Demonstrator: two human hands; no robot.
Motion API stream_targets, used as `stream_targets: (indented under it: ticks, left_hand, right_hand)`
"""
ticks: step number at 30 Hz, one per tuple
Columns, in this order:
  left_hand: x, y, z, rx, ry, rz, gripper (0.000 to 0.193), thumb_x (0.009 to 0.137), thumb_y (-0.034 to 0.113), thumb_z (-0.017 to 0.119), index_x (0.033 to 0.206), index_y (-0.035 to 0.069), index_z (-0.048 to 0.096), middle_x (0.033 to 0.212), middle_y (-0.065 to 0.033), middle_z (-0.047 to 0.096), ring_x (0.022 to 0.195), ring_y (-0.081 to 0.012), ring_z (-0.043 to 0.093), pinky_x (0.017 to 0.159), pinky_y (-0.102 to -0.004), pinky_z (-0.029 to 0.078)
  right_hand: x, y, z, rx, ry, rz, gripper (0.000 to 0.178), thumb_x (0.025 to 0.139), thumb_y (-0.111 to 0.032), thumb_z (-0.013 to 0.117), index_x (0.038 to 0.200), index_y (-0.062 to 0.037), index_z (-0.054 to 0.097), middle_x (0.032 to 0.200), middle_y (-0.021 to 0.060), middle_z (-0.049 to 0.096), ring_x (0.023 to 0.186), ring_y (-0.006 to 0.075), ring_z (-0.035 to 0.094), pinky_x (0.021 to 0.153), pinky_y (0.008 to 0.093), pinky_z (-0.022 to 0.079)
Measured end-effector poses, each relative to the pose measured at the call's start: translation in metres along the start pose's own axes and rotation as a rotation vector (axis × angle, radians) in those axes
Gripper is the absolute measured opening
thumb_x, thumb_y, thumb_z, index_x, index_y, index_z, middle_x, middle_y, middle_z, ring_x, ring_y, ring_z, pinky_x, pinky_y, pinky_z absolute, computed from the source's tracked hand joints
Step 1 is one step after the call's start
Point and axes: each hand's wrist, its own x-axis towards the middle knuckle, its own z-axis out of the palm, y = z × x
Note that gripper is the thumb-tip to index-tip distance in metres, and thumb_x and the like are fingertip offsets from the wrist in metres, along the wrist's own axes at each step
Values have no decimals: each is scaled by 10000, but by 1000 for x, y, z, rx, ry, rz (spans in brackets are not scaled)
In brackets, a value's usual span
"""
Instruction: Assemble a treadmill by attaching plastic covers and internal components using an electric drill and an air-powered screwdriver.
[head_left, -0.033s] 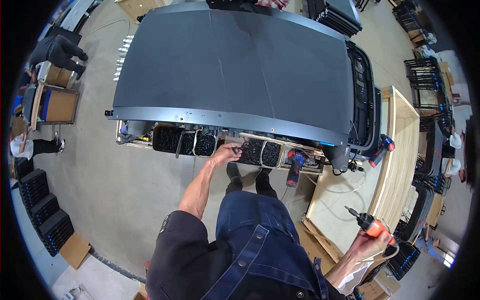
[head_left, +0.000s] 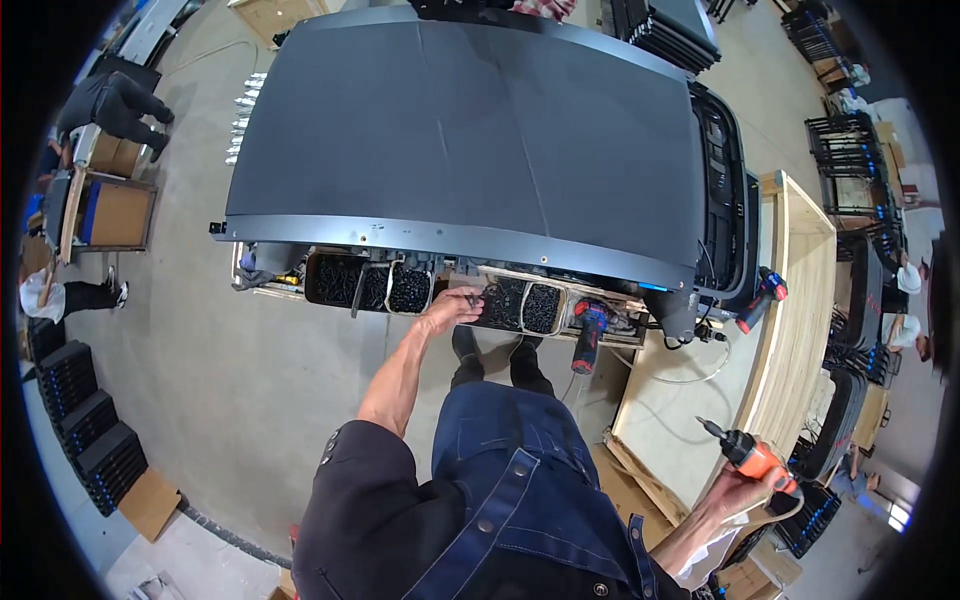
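Note:
My left hand [head_left: 453,308] is at the front edge of the bench, fingers drawn together beside a bin of small black screws [head_left: 503,300]. Whatever is between those fingertips, if anything, is too small to make out. Out to the right, my right hand [head_left: 738,492] grips an orange and black power screwdriver [head_left: 757,460] by its body, its bit pointing up and left. A large dark grey panel [head_left: 460,130] with a metallic front rim lies across the bench above the bins.
More bins of black fasteners [head_left: 410,288] line the bench front. A red and black cordless drill [head_left: 590,335] rests right of them, another drill [head_left: 764,300] farther right. A wooden crate frame [head_left: 785,310] stands at the right. Stacked black parts [head_left: 85,430] and other people [head_left: 120,105] are around.
The power screwdriver in my right hand has shifted very slightly right and down. My left hand stays in place at the screw bin.

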Motion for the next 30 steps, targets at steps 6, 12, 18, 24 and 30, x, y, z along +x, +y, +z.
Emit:
stream_targets:
  ticks: [6, 12, 18, 24, 30]
  left_hand:
    - [8, 2, 24, 52, 64, 55, 349, 1017, 279, 605, 1256, 25, 626, 1021, -85, 677, 878, -187, 671, 789, -325, 579]
    - [-3, -10, 38, -5, 150, 76, 382, 1046, 219, 534, 1409, 104, 502, 957, -70, 659, 779, -152, 614, 682, -316, 519]
    - [-27, -9, 62, -89, 172, 61, 317, 979, 222, 672, 1224, 34, 601, 984, -105, 709, 782, -162, 660, 674, -302, 547]
    - [-90, 14, 167, -46, -33, 192, 244, 972, 247, 688, 1094, 37, 670, 834, -9, 643, 740, -104, 621, 675, -253, 531]
    - [-123, 42, 281, -444, -314, 37, 227, 998, 281, 636, 1025, 58, 602, 790, -5, 568, 692, -101, 525, 572, -241, 446]
  right_hand:
    - [-24, -57, 45, 637, -359, 125, 644, 865, -206, 761, 1308, 113, 421, 1231, 225, 564, 1211, 363, 572, 1120, 517, 446]
    - [-58, -24, 87, 338, -387, 2, 489, 819, -194, 790, 1205, -56, 524, 1104, 128, 588, 947, 250, 601, 941, 453, 470]
    - [-74, 4, 118, 210, -427, 67, 487, 842, -206, 732, 1251, -89, 494, 1060, 132, 621, 874, 250, 637, 903, 474, 496]
    - [-60, 19, 134, 233, -448, 46, 632, 842, -217, 740, 1376, -72, 436, 1041, 135, 625, 882, 240, 630, 892, 454, 503]
    - [-27, 33, 144, 323, -519, 124, 499, 878, -255, 728, 1286, -74, 505, 1072, 105, 602, 941, 228, 618, 980, 454, 479]
